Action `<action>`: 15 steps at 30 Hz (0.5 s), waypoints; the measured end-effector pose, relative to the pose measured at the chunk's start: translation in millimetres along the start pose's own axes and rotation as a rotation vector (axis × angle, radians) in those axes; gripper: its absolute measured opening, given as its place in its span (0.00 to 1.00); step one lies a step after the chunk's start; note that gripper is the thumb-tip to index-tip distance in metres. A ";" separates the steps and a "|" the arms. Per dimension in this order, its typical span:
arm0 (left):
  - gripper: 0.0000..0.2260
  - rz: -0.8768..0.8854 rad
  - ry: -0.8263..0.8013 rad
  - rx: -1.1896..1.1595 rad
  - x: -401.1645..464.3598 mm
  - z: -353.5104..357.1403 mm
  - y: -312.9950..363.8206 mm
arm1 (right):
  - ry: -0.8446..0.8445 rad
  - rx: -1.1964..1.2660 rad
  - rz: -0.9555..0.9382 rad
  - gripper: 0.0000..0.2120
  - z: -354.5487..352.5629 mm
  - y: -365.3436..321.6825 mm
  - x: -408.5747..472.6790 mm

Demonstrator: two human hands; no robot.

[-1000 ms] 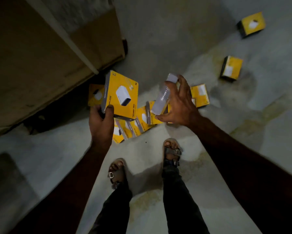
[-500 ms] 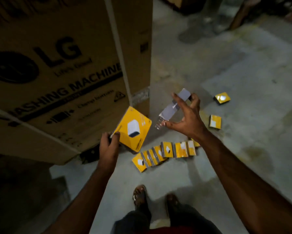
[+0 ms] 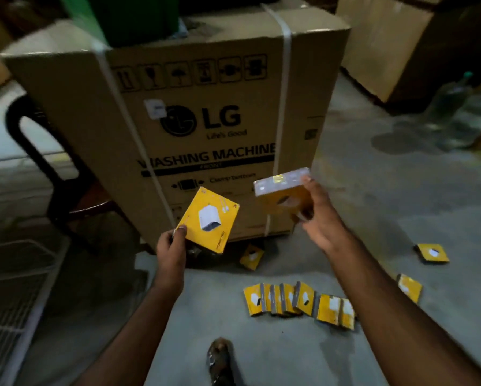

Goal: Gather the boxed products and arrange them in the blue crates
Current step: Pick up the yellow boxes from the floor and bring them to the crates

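Hands (image 3: 170,247) before washing-machine carton (image 3: 205,129)

Yellow box (image 3: 209,220) with white charger print in left hand (image 3: 170,244); yellow box, grey edge (image 3: 282,181) in right hand (image 3: 317,218); brown carton (image 3: 205,129) behind, black lettering.

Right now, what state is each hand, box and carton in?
Left hand: grips yellow box, held up, face showing.
Right hand: holds second box, tilted.
Row of boxes: on floor, overlapping.
Washing machine carton: upright, strapped, sealed.
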State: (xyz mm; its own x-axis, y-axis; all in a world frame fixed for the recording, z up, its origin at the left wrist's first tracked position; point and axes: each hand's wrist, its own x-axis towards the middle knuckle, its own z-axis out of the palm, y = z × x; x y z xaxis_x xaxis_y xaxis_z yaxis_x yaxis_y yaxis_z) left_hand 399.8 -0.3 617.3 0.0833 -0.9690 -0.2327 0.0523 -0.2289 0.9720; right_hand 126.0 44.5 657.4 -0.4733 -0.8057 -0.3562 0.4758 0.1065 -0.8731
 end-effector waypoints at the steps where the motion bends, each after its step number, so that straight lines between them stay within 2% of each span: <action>1: 0.07 -0.004 0.030 -0.021 -2.0 -12.0 1.7 | -0.036 0.131 0.124 0.24 8.4 1.2 -6.0; 3: 0.08 -0.003 0.088 -0.066 -3.5 -36.8 7.4 | -0.089 0.251 0.303 0.30 29.5 8.5 -14.9; 6: 0.12 0.004 0.200 -0.126 -0.7 -77.0 18.9 | -0.130 0.228 0.390 0.34 74.7 21.7 -26.4; 8: 0.14 0.030 0.270 -0.181 6.0 -105.7 28.9 | -0.170 0.180 0.400 0.32 114.9 24.6 -34.9; 11: 0.09 0.085 0.382 -0.217 18.2 -152.3 46.4 | -0.245 0.125 0.383 0.29 177.1 31.5 -44.5; 13: 0.08 0.124 0.433 -0.256 26.2 -189.4 60.1 | -0.314 0.099 0.346 0.32 221.3 43.2 -47.7; 15: 0.08 0.167 0.479 -0.265 38.5 -234.8 72.2 | -0.427 0.050 0.287 0.41 271.3 58.6 -53.5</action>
State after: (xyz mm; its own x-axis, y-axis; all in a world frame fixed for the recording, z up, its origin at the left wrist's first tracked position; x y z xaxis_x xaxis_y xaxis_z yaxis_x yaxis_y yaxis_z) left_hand 640.5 -32.2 671.1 0.5506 -0.8254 -0.1248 0.2422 0.0150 0.9701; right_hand 380.4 -64.2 715.6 0.0216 -0.9153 -0.4022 0.5816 0.3387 -0.7396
